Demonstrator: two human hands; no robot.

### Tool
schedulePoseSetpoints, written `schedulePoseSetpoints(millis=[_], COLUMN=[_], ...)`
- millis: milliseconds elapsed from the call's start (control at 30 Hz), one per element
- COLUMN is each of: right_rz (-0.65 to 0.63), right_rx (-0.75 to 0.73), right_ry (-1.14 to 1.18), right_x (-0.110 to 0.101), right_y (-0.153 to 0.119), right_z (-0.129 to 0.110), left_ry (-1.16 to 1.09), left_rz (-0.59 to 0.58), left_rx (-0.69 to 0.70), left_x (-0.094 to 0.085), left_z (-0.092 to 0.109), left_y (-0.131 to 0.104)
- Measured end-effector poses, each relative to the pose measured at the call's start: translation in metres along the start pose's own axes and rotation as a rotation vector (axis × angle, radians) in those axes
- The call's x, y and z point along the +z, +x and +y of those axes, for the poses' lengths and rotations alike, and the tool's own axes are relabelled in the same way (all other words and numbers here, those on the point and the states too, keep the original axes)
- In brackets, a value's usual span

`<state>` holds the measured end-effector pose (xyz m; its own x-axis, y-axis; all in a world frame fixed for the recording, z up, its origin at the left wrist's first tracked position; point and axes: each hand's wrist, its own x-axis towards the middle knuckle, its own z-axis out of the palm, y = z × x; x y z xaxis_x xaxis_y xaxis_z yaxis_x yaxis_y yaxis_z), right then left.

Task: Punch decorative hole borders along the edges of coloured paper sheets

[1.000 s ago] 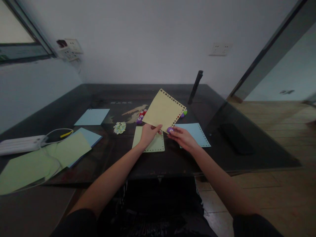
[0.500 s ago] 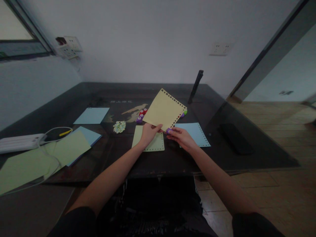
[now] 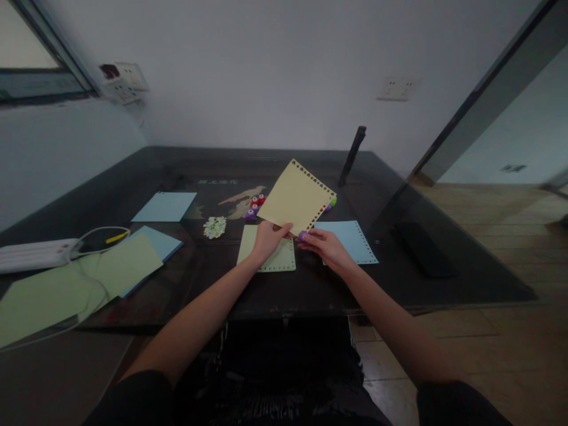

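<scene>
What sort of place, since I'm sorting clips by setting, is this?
Likely an indoor home room or small office; I can't tell which. In view are a dark, glossy table, a white rectangular wall socket beyond it and a brown, plank-patterned floor.

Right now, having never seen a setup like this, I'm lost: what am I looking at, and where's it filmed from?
No machine here: these are one person's bare hands, filmed by a camera worn on the head, looking forward and down. The left hand has its grip on a yellow sheet with holes along two edges. The right hand holds a small purple object at that sheet's lower corner. On the dark table are, among other things, green and blue paper, small red and purple objects, and a white power strip at the left.
</scene>
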<state>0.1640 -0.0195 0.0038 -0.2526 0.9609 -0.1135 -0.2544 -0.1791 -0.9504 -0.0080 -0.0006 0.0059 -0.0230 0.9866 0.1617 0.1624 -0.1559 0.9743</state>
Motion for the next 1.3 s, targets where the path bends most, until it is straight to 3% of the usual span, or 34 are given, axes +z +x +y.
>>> schedulePoseSetpoints(millis=[1300], right_rz=[-0.014], right_rx=[-0.053], right_ry=[-0.069], right_x=[-0.0002], right_y=[-0.0005], right_z=[0.0002], left_ry=[-0.027], left_rz=[-0.027], left_rx=[0.012], left_x=[0.0015], left_z=[-0.0021], left_y=[-0.0006])
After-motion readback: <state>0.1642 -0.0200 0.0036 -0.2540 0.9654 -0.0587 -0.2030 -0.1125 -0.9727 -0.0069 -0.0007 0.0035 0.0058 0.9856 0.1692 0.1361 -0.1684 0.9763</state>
